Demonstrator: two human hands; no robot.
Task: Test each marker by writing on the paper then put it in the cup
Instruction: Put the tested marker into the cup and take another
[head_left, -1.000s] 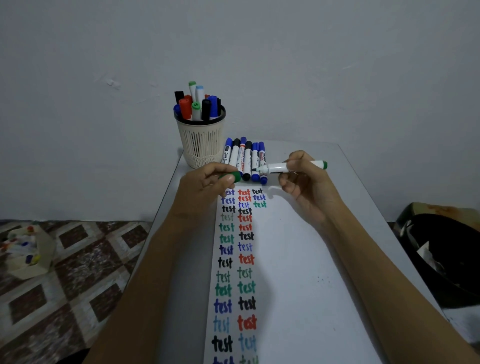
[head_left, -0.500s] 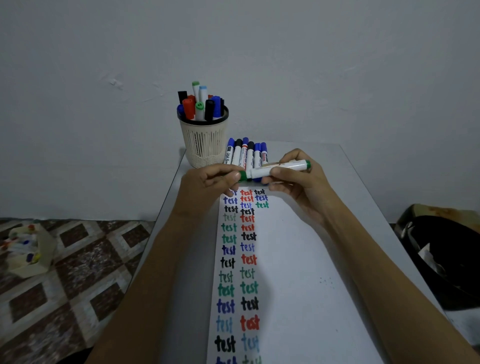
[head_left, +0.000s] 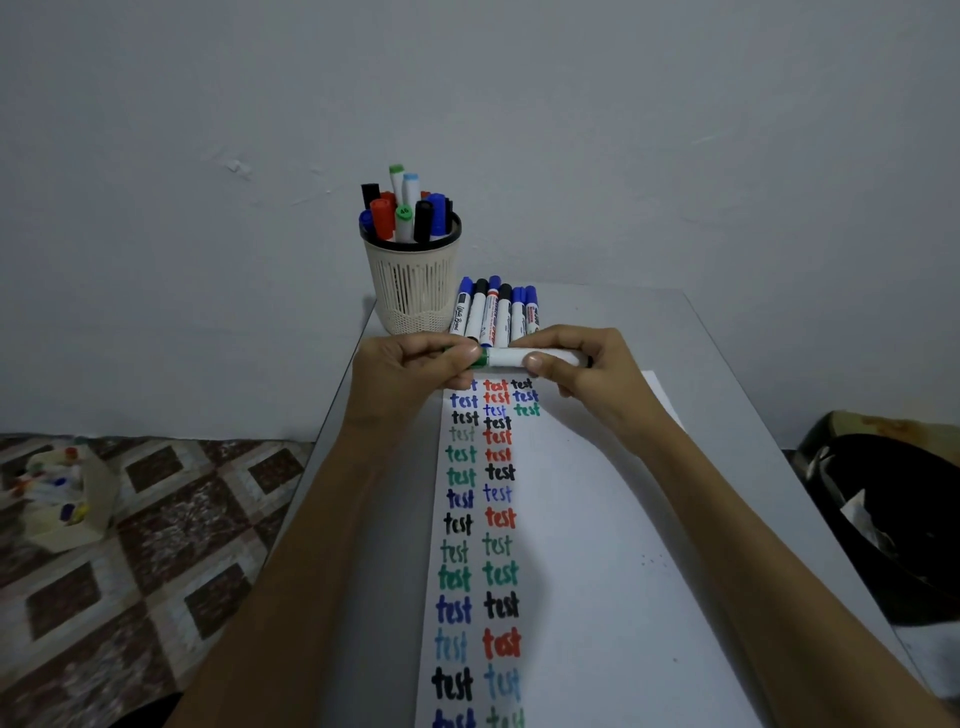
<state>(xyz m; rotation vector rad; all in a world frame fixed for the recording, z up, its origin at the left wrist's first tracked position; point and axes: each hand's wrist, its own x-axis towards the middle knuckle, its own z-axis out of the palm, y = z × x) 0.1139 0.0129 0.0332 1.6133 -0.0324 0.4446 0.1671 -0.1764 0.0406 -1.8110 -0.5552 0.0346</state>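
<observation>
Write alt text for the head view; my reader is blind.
The left hand and right hand hold a green marker level over a paper's top edge, with columns of the word test, left on the cap end, right on the white barrel. Behind, a row of markers lies beside a cup full of markers.

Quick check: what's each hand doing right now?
Left hand: closed, pinching the green marker at its cap end.
Right hand: closed, gripping the same marker's white barrel.
</observation>
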